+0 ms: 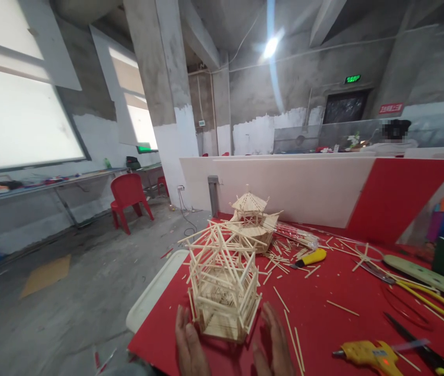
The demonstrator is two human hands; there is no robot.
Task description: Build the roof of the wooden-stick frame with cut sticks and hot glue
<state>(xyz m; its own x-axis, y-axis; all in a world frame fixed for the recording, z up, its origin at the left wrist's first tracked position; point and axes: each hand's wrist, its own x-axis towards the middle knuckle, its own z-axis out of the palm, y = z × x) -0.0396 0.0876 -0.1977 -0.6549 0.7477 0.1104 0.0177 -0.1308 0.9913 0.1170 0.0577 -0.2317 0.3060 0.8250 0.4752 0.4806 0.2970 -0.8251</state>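
Stick tower (pixel 222 284) stands upright near the front edge of the red tabletop (pixel 323 324). The left hand (pixel 189 344) and right hand (pixel 274 342) flank its base, fingers stretched open and holding nothing. Behind the tower sits a finished pavilion (pixel 251 219). To the tower's right lie loose sticks (pixel 284 300), a yellow knife (pixel 310 257) and, farther off, a glue gun (pixel 370 356).

Bare left hand (pixel 190 345) and bare right hand (pixel 275 340), wrists out of view below.
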